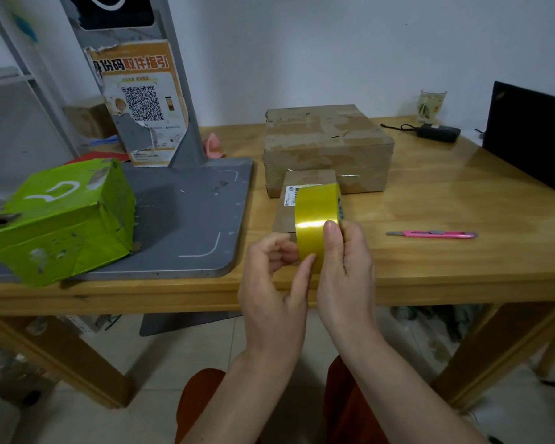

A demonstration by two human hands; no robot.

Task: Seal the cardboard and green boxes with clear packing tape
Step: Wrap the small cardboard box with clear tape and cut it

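Tape roll [316, 216] gripped by right hand [346, 267]; left hand [274, 283] pinches its edge, above the small cardboard box [308, 184]

Bare bench [446, 200] lies open to the right of the small box [305, 200], broken only by the pink knife [431, 234] lying flat on it. Farther right a black screen [532, 136] walls off that edge. Behind, the big box [329, 145] blocks the middle, touching the small box in front of it; a glass [431, 105] and black adapter [438, 132] stand near the back wall. On the left, the grey base [186, 219] is bare between the green box [61, 219] and the small box, with its post [148, 100] rising behind.
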